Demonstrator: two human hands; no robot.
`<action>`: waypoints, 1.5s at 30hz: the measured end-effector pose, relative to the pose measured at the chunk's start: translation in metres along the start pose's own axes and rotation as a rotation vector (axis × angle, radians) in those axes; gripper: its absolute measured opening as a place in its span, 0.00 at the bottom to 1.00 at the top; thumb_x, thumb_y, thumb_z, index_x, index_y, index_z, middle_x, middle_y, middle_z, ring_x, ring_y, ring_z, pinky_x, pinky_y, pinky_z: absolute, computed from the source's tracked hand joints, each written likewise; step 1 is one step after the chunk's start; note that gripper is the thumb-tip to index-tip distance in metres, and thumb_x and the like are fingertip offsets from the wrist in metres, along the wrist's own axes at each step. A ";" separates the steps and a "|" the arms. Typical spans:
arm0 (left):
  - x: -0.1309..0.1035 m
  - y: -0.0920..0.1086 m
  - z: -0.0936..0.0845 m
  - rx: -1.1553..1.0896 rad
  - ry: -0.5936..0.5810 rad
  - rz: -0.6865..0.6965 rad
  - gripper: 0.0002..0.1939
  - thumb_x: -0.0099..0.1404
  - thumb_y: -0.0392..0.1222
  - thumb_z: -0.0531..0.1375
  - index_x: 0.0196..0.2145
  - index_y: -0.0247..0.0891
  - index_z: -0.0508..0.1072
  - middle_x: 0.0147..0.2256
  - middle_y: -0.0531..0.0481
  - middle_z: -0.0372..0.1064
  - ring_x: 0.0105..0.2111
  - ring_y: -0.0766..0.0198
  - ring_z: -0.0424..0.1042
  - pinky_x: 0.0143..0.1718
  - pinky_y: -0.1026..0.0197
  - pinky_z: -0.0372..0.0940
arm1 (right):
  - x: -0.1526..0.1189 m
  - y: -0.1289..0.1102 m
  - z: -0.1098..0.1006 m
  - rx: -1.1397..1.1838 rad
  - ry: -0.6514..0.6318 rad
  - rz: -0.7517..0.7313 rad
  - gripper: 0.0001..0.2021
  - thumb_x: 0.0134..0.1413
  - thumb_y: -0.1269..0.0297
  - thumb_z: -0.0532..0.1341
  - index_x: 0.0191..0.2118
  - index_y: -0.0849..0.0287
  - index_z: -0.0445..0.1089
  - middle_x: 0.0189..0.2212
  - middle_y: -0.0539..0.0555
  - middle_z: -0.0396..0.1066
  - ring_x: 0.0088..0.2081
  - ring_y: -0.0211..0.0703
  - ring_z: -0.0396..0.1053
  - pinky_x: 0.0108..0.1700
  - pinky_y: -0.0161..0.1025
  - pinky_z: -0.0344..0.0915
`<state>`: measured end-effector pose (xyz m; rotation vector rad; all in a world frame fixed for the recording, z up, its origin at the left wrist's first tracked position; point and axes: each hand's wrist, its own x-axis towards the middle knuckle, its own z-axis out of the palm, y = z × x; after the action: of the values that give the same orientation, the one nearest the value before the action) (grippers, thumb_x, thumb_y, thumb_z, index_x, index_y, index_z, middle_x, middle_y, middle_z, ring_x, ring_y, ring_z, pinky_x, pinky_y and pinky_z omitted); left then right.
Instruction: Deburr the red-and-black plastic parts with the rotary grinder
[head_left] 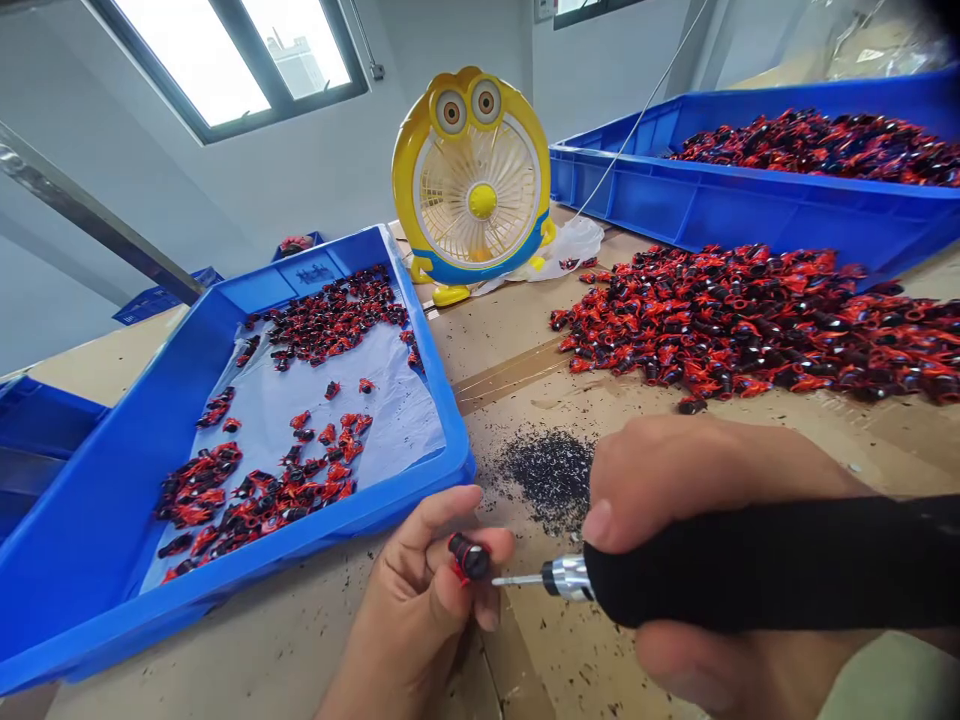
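Note:
Between the fingers of my left hand point(420, 600) is a small black and red part point(469, 557), its dark round end facing right. My right hand point(675, 480) is wrapped round a black handheld tool point(772, 565) with a silver collar and a thin metal tip. The tip points left and lies close to the part; whether they touch I cannot tell. Just beyond my hands, a heap of black shavings point(551, 475) lies on the table point(510, 340).
A blue tray point(450, 440) with a white liner and many red and black parts stands at left. More parts point(750, 320) are piled at right, before another blue tray point(750, 195). A yellow fan point(482, 200) stands behind.

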<state>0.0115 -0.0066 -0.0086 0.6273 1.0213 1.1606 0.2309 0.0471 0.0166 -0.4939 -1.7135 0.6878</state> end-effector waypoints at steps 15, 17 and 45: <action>-0.008 0.009 0.014 -0.003 0.055 0.028 0.21 0.47 0.53 0.86 0.35 0.45 0.89 0.30 0.52 0.82 0.25 0.72 0.70 0.31 0.70 0.68 | 0.008 -0.013 0.000 -0.055 0.165 0.048 0.14 0.68 0.48 0.67 0.38 0.52 0.72 0.24 0.46 0.72 0.24 0.36 0.73 0.28 0.37 0.71; -0.010 0.009 0.012 0.100 0.090 0.068 0.22 0.51 0.55 0.84 0.42 0.47 0.90 0.35 0.50 0.84 0.31 0.68 0.74 0.36 0.69 0.72 | 0.005 -0.014 0.004 -0.063 0.220 0.113 0.14 0.67 0.47 0.69 0.37 0.50 0.72 0.24 0.46 0.72 0.25 0.38 0.73 0.28 0.40 0.69; 0.000 0.011 -0.005 0.841 -0.339 0.762 0.14 0.72 0.33 0.71 0.52 0.45 0.87 0.47 0.43 0.87 0.41 0.54 0.84 0.44 0.56 0.76 | -0.010 -0.031 -0.003 -0.221 0.064 0.119 0.08 0.72 0.56 0.61 0.39 0.51 0.71 0.25 0.50 0.72 0.27 0.44 0.74 0.31 0.45 0.70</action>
<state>0.0022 -0.0039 -0.0016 1.9380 0.9739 1.1596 0.2372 0.0186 0.0305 -0.7691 -1.7186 0.5626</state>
